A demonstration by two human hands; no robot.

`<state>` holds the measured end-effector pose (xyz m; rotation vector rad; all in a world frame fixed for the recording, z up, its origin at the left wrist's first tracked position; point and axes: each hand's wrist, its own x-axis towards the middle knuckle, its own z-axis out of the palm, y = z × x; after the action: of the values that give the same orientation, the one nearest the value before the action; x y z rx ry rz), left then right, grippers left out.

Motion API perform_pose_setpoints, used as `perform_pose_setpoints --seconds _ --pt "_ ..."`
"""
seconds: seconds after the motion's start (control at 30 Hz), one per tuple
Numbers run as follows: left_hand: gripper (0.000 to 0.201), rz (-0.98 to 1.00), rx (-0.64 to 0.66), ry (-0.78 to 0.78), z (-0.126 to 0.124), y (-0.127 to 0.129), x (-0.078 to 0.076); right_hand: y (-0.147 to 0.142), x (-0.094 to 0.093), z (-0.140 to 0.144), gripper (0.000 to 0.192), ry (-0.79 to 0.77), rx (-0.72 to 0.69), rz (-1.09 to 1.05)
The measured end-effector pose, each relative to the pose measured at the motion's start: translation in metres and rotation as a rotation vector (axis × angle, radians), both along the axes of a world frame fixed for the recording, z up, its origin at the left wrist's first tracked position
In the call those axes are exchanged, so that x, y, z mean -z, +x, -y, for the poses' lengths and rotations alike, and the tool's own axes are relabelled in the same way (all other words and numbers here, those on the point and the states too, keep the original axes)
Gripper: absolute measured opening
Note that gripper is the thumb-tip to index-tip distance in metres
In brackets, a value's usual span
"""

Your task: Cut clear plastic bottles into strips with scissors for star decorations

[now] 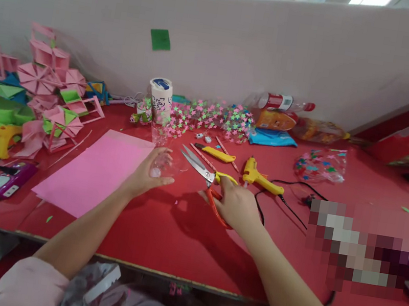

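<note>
Scissors (pixel 207 175) needed slow, careful handling: right fingers (pixel 227 186) clamped them, left fingers (pixel 158 151) clamped clear plastic (pixel 155 170) near them.

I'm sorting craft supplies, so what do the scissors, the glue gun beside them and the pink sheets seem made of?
Scissors: apparently metal blades, silvery and shiny; the orange and yellow handles look like plastic, going by their bright, even colour. Glue gun: likely plastic, its yellow body smooth and even. Pink sheets: probably paper or thin card, flat, matte and thin-edged.
</note>
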<state>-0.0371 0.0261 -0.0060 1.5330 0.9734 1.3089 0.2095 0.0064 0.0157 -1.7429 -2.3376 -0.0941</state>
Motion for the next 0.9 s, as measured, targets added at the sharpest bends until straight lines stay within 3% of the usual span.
perform_pose_setpoints --seconds 0.13,0.47,0.7,0.9 --pt "0.064 -0.087 0.018 0.074 0.004 0.001 0.003 0.004 0.004 0.002 0.053 0.034 -0.006 -0.01" --pt "0.065 -0.202 0.008 0.13 0.005 -0.002 0.007 0.008 0.005 0.005 0.055 -0.085 -0.029 -0.001" --pt "0.067 -0.148 0.003 0.126 0.003 -0.003 0.008 0.011 0.006 0.005 0.057 -0.029 -0.055 -0.026" --pt "0.069 -0.168 0.013 0.172 0.004 -0.004 0.011 0.007 0.008 0.005 0.048 -0.071 -0.023 0.013"
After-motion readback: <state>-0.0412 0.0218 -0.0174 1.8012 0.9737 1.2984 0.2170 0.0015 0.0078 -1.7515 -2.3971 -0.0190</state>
